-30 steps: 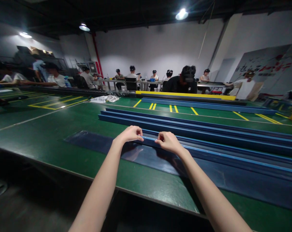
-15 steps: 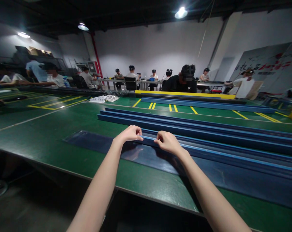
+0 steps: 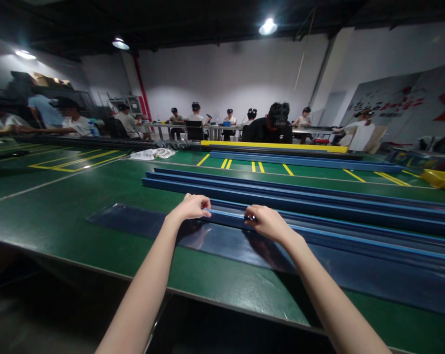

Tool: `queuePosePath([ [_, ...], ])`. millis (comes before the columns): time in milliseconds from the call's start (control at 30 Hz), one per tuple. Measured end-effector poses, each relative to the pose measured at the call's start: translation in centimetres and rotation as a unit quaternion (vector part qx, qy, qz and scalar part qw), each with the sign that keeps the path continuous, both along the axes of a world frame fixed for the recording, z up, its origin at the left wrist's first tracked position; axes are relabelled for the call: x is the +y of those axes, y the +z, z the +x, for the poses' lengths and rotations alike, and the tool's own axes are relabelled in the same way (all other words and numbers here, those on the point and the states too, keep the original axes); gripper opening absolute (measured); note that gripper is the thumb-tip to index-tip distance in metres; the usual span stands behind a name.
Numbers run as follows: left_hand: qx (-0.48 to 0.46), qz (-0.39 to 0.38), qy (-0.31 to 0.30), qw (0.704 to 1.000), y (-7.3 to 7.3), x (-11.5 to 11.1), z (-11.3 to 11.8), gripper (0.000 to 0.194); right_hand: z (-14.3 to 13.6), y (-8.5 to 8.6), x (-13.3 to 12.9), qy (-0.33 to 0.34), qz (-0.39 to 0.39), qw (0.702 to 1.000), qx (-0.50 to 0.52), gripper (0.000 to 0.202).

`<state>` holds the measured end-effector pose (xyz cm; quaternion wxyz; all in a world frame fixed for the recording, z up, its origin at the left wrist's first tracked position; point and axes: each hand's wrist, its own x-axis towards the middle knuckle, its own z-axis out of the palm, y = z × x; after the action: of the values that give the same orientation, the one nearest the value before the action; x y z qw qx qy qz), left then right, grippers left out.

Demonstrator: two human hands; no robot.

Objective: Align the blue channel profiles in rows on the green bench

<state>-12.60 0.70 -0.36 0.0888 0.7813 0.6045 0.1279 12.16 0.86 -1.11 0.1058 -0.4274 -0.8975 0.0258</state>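
A long blue channel profile [image 3: 225,219] lies on the workbench, partly over a flat strip of clear film [image 3: 222,246]. My left hand [image 3: 193,206] grips the near lip of the profile around its left end, thumb in front and fingers curled over. Farther right on the same lip is my right hand [image 3: 265,221], its fingers closed in a pinch. Just behind the hands, more blue profiles [image 3: 192,187] lie parallel to it. The fingertips' far sides are hidden.
Across the green workbench [image 3: 60,206] lie a yellow bar [image 3: 274,147] and a blue profile [image 3: 299,161]. Clear plastic bags [image 3: 152,153] rest left of them. A yellow bin [image 3: 441,179] stands at the right. Several people sit beyond, one in black [image 3: 268,130] opposite me.
My right hand has shifted right along the lip, so the hands are farther apart. My left hand keeps its place on the profile. The view has turned slightly right.
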Motion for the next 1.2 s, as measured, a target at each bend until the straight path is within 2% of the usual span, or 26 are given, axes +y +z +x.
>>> queuePosePath([
  [133,0.029,-0.003,-0.029,0.999,0.5,-0.4,1.5,0.013,4.3,-0.4,-0.8,-0.069,0.007,0.997,-0.027,0.012],
  [267,0.046,0.005,-0.093,0.995,0.2,-0.2,4.4,0.016,7.2,-0.9,-1.5,-0.132,0.016,0.991,-0.031,0.015],
  [467,0.049,0.068,-0.178,0.981,-0.4,-0.2,10.1,0.017,7.0,-1.1,-1.8,-0.133,0.055,0.987,-0.067,0.015],
  [567,0.066,0.109,-0.192,0.973,-0.9,-0.4,12.6,0.016,6.7,-0.9,-1.9,-0.130,0.063,0.986,-0.080,0.016],
  [667,0.084,0.133,-0.192,0.969,-1.4,-0.3,14.0,0.011,6.7,-0.8,-2.0,-0.125,0.063,0.987,-0.080,0.016],
  [800,0.097,0.130,-0.180,0.970,-1.6,-0.1,14.4,0.007,6.5,-1.2,-1.8,-0.123,0.070,0.988,-0.056,0.016],
  [933,0.101,0.118,-0.158,0.975,-1.5,-0.1,13.8,0.007,6.2,-1.6,-1.7,-0.121,0.068,0.990,-0.012,0.016],
  [1067,0.102,0.104,-0.137,0.980,-1.3,0.0,12.2,0.006,7.4,-1.6,-1.9,-0.122,0.068,0.990,0.003,0.014],
  [1200,0.114,0.090,-0.097,0.985,-1.0,0.1,9.8,0.004,10.0,-1.5,-1.8,-0.164,0.064,0.984,0.000,0.013],
])
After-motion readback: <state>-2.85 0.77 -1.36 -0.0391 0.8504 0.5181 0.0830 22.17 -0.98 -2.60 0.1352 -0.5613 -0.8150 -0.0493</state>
